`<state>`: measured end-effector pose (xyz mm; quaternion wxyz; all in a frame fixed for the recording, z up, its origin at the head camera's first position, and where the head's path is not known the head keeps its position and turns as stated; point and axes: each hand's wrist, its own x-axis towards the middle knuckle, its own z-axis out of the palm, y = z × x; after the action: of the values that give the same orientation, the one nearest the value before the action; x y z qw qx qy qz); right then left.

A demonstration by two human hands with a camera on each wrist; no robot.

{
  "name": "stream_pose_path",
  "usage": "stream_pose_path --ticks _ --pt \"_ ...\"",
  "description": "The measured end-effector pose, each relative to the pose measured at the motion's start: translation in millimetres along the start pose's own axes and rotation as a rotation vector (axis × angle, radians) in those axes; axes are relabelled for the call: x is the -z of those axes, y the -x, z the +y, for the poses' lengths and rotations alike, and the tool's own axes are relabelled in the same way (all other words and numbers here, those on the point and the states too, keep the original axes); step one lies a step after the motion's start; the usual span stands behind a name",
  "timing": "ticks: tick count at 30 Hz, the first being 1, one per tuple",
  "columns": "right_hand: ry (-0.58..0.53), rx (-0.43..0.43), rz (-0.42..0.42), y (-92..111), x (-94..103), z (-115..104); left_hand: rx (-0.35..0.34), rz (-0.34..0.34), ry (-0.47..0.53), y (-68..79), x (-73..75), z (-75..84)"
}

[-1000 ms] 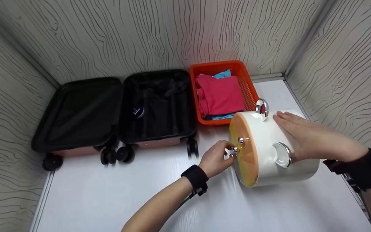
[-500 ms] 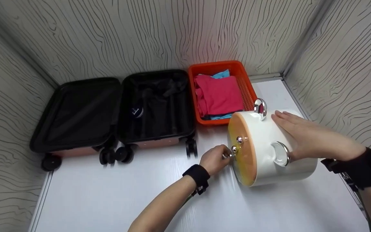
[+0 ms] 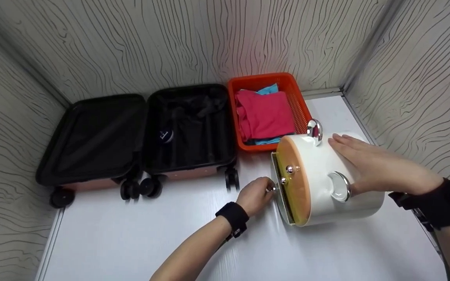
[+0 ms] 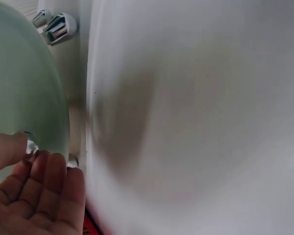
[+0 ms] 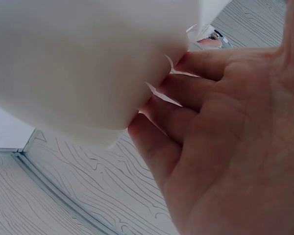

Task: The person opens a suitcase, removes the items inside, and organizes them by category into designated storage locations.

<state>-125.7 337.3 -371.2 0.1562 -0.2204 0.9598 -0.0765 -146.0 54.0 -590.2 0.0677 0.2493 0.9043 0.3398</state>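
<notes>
A white rounded container [image 3: 340, 207] with chrome handles [image 3: 341, 187] sits on the white table, its orange-and-yellow front [image 3: 299, 191] facing left. My left hand [image 3: 255, 195] pinches a small chrome knob [image 4: 32, 146] on a rounded panel [image 3: 281, 195], pale green in the left wrist view. This panel stands apart from the front, with a dark gap between. Two more round chrome spots show on the front; whether they are knobs or reflections I cannot tell. My right hand [image 3: 381, 166] rests on the container's white body, fingers fairly straight.
An open suitcase [image 3: 188, 171] with black lining lies at the back left, wheels toward me. Just behind the container stands an orange basket [image 3: 303, 113] holding folded pink [image 3: 266, 113] and blue cloth. Patterned walls close off the back and sides.
The left hand has drawn the knob and its panel a little leftward, so a gap now shows between panel and front. The right hand keeps its place on the container.
</notes>
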Motion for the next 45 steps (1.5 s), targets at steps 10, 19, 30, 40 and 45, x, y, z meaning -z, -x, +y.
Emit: stream_pose_path --ticks 10,19,30,40,45 --pt "0.005 0.002 0.019 -1.9 -1.3 2.3 0.048 0.045 0.040 24.6 21.5 -21.6" --pt "0.007 0.003 0.011 -3.6 -1.4 3.5 0.087 0.082 0.091 42.6 37.3 -41.2" --pt "0.018 -0.014 -0.006 -3.5 -1.6 2.5 0.094 0.036 0.025 49.8 61.7 -38.0" --pt "0.008 -0.010 0.010 -1.1 -0.6 3.6 0.041 0.162 -0.095 36.0 142.5 -41.8" --pt "0.016 -0.003 0.011 -2.5 -1.0 2.1 0.116 0.232 -0.195 19.8 188.2 -68.3"
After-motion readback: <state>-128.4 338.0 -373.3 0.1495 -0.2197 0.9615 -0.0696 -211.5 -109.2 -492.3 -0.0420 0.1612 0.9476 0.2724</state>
